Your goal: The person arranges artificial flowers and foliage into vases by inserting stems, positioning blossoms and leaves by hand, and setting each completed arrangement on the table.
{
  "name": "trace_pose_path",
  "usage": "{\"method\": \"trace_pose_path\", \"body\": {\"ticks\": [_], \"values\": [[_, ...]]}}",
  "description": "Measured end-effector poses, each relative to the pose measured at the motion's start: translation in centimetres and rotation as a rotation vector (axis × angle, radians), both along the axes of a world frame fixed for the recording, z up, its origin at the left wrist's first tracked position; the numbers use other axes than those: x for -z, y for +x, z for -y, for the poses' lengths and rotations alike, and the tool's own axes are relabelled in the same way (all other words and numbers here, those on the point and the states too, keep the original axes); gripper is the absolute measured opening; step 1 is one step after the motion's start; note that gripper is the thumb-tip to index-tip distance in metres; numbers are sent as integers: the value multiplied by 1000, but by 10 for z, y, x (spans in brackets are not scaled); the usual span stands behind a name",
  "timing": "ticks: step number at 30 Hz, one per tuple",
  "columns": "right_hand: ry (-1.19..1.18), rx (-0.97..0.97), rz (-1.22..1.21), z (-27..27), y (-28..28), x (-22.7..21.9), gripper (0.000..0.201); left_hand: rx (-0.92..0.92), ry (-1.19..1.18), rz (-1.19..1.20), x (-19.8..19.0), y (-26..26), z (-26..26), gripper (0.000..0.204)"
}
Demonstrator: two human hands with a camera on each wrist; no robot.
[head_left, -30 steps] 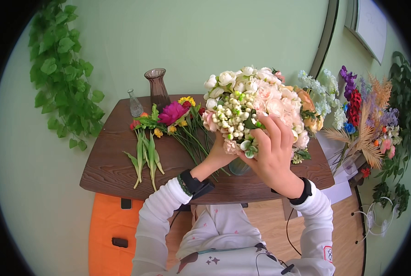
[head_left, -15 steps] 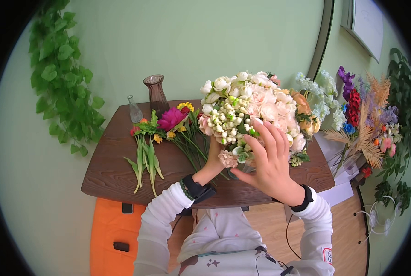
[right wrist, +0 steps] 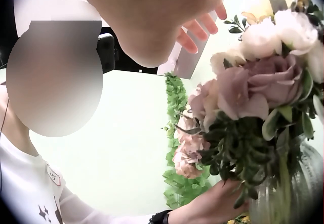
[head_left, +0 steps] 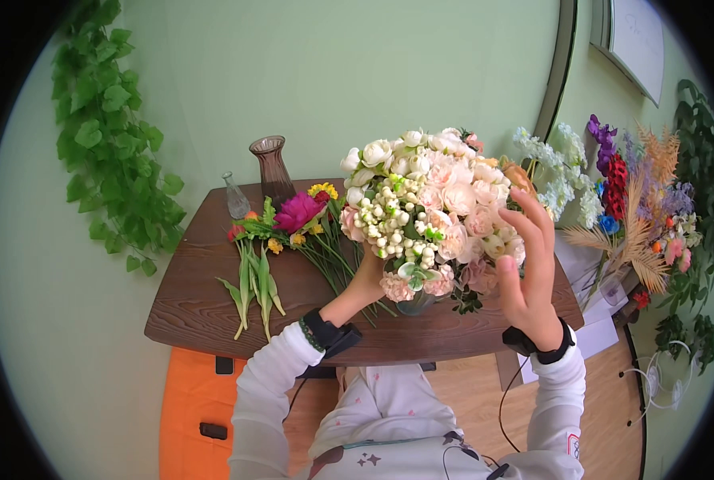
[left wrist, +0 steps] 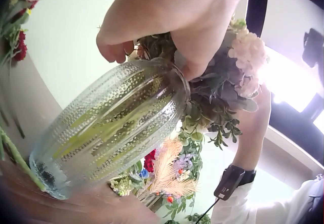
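Observation:
A full bouquet of cream, blush and white-berry flowers [head_left: 453, 196] stands in a clear textured glass vase [left wrist: 111, 117]. My left hand [head_left: 365, 276] grips the vase at its neck from the left, just under the blooms. In the left wrist view its thumb lies at the vase's rim, and green stems show through the glass. On the bouquet's right side, my right hand [head_left: 534, 272] is raised with fingers extended and spread, holding nothing. Beside it, low in the bouquet, is a mauve rose [right wrist: 258, 87] with dark green leaves below.
Loose flowers, including a magenta bloom [head_left: 298, 213] and green stems [head_left: 249, 280], lie on the dark wooden table [head_left: 189, 296]. Behind them stand a brown glass vase [head_left: 273, 172] and a small clear bottle [head_left: 235, 196]. More colourful flowers [head_left: 617, 188] stand to the right.
My right hand has moved from the front of the bouquet to its right side, fingers spreading. The bouquet has turned slightly, bringing the mauve rose into view; my left hand stays at the neck.

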State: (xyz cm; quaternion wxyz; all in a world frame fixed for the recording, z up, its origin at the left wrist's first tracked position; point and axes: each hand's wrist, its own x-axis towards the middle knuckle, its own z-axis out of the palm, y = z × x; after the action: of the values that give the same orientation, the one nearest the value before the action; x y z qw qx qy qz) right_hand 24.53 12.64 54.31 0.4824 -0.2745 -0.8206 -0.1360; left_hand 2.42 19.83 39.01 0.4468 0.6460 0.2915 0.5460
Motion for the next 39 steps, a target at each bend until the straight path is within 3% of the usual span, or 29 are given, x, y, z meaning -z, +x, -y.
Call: {"method": "trace_pose_path", "body": {"ticks": [1,4,7,10,12,14,15,20,23,25,30,32,34,36,39], "values": [[-10,10,-9,1,1,-3,36,-36,26,-53,-2,-2,2,77],[-66,-43,-30,-1,5,-14,33,-59,47,-268,-14,-10,8,75],[-68,-68,98,3,-4,-46,27,9,-36,-321,-21,-11,11,73],[-72,-129,236,-5,-24,-75,25,111,-26,-194,2,-8,-2,73],[-215,-227,409,-15,-41,-93,25,210,13,-87,-3,6,-5,78],[-245,-248,491,-30,-63,-108,26,556,-440,514,16,19,-19,65],[-251,-257,570,-42,-74,-108,28,1186,53,714,34,30,-40,48],[-289,-166,790,-77,-124,-105,37,924,-25,598,33,37,-38,47],[-454,-38,894,-80,-138,-108,44,714,-82,515,31,39,-34,47],[-745,17,1052,-78,-141,-112,43,576,-123,466,30,40,-32,47],[-668,-100,1023,-75,-128,-103,37,247,-229,347,28,43,-29,46],[-650,-147,997,-72,-120,-99,35,279,-289,435,24,43,-27,41],[-447,-315,1016,-70,-112,-92,42,325,-345,443,22,39,-22,41],[-510,-326,1030,-61,-106,-88,42,367,-362,487,20,38,-21,41],[-318,-336,983,-59,-105,-82,43,275,-187,410,11,36,-11,43]]}}
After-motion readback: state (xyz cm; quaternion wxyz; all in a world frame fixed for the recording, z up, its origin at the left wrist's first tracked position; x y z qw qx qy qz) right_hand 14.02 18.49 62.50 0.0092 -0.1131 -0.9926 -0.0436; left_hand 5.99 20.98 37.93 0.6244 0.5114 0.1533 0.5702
